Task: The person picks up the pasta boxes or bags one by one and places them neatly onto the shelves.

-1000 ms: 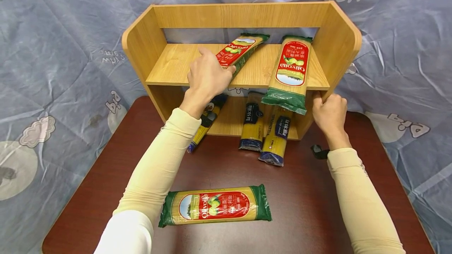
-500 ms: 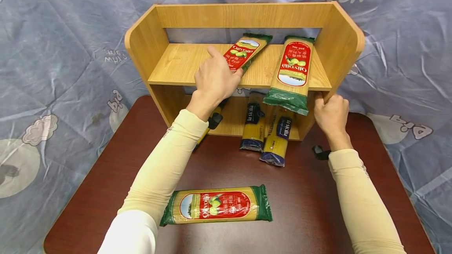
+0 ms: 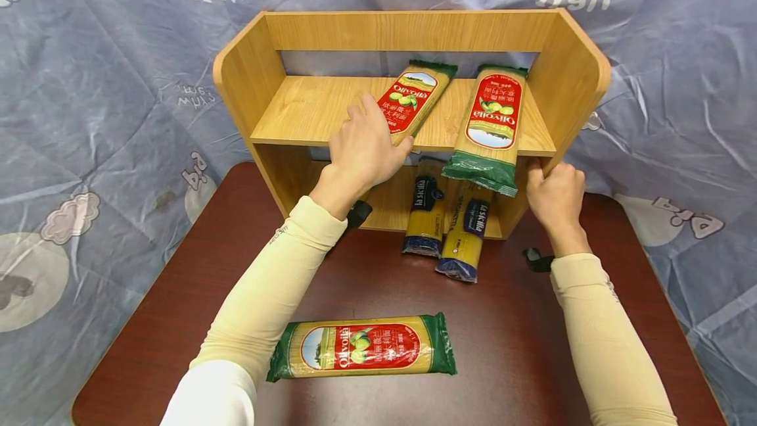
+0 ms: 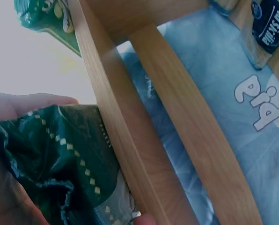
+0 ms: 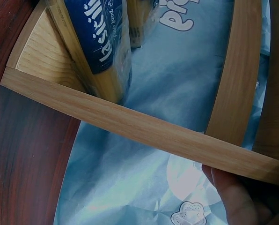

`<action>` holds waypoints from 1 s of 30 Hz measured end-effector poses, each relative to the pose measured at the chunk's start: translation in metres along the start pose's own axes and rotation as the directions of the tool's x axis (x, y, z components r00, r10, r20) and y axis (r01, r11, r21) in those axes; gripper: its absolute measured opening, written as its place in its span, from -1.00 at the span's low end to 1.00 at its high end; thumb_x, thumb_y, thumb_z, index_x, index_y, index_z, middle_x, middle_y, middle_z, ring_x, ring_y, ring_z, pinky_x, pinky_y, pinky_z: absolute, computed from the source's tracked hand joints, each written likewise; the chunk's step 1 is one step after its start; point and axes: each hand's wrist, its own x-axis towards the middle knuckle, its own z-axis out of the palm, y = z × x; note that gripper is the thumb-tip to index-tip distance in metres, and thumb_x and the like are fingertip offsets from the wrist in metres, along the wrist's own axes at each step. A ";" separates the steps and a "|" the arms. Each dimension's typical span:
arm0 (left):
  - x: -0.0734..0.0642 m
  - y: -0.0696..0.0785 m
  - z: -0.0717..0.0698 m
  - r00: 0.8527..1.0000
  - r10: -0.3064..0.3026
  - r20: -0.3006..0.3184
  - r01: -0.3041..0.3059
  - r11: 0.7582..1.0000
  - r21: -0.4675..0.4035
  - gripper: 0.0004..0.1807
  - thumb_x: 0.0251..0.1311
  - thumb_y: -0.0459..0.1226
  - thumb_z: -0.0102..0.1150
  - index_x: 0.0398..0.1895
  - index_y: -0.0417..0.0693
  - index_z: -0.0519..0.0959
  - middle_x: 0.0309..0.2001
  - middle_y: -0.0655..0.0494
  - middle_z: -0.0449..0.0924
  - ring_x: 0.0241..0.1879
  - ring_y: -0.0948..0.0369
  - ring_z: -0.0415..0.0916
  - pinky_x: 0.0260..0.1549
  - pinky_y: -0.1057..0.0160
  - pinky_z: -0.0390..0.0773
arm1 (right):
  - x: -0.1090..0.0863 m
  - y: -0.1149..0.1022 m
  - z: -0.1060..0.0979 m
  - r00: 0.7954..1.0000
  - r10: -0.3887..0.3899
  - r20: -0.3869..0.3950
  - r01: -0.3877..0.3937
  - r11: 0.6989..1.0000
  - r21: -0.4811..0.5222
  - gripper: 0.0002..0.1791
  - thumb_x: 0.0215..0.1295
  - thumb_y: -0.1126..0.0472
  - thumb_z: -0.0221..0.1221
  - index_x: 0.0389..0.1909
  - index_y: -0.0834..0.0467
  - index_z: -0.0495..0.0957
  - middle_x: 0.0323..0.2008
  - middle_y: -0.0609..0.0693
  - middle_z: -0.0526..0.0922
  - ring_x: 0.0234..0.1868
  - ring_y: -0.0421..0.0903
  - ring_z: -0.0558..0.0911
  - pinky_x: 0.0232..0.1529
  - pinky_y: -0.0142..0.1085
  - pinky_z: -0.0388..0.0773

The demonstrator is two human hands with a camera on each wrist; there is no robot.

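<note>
My left hand [image 3: 365, 148] grips the near end of a red-labelled spaghetti packet [image 3: 414, 98] that lies slanted on the upper board of a wooden shelf [image 3: 319, 109]. In the left wrist view the packet's green end [image 4: 60, 154] sits between thumb and fingers, right at the board's front edge. My right hand [image 3: 556, 197] holds the shelf's right side panel, its thumb on the inner side. Beside that panel, a second red-labelled spaghetti packet [image 3: 492, 110] lies on the upper board, its green end hanging over the front edge.
Two yellow-and-blue spaghetti packets [image 3: 423, 212] [image 3: 469, 232] jut from the lower compartment onto the dark red table [image 3: 497, 347]. Another Olivoilà spaghetti packet [image 3: 361, 347] lies crosswise near the front. A printed blue-grey cloth [image 3: 118, 117] hangs behind the shelf.
The held packet's near end has come down and toward the front edge, and its label now faces up more. My left hand shifted slightly right and lower. The right hand stays on the panel.
</note>
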 end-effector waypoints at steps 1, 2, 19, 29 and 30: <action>-0.001 0.000 0.001 1.000 0.011 -0.007 -0.011 1.000 0.005 -0.12 0.18 0.24 0.22 0.28 -0.20 0.18 -0.01 -0.10 0.41 -0.14 -0.01 0.53 -0.24 0.03 0.60 | 0.000 0.000 0.000 1.000 0.002 -0.001 -0.002 1.000 0.003 -0.50 0.38 0.16 0.08 -0.79 0.22 0.35 -0.62 0.38 0.55 -0.44 0.49 0.54 -0.41 0.25 0.36; -0.003 -0.001 0.002 1.000 0.022 -0.012 -0.021 1.000 0.011 -0.10 0.18 0.25 0.22 0.29 -0.21 0.19 0.02 -0.12 0.39 -0.13 -0.01 0.52 -0.21 0.03 0.59 | 0.000 0.000 0.000 1.000 0.004 -0.001 -0.004 1.000 0.004 -0.50 0.38 0.16 0.08 -0.80 0.22 0.35 -0.62 0.38 0.55 -0.44 0.49 0.54 -0.41 0.25 0.36; -0.029 -0.017 -0.012 0.995 0.028 -0.097 -0.040 0.992 -0.124 0.45 -0.06 0.63 -0.02 0.60 -0.25 -0.18 0.56 -0.15 0.04 0.45 -0.04 0.17 0.38 -0.01 0.17 | -0.004 0.003 0.002 1.000 0.015 -0.001 -0.015 1.000 0.004 -0.49 0.38 0.16 0.08 -0.81 0.19 0.33 -0.64 0.35 0.55 -0.47 0.46 0.52 -0.43 0.22 0.34; -0.059 -0.030 -0.030 0.991 0.031 -0.131 -0.051 0.987 -0.154 0.55 -0.09 0.66 -0.07 0.61 -0.21 -0.46 0.64 -0.04 -0.46 0.59 0.03 -0.19 0.45 -0.06 -0.01 | 0.000 0.001 -0.001 1.000 0.025 0.007 -0.025 1.000 0.001 -0.49 0.42 0.11 0.08 -0.75 0.24 0.39 -0.57 0.40 0.59 -0.40 0.48 0.56 -0.39 0.24 0.36; -0.062 -0.032 -0.031 0.990 0.031 -0.135 -0.052 0.987 -0.155 0.55 -0.09 0.66 -0.05 0.61 -0.22 -0.46 0.64 -0.04 -0.47 0.59 0.04 -0.21 0.45 -0.06 -0.02 | 0.000 0.001 -0.001 1.000 0.029 0.011 -0.029 1.000 0.001 -0.49 0.42 0.10 0.08 -0.74 0.25 0.40 -0.56 0.40 0.60 -0.39 0.49 0.56 -0.38 0.25 0.37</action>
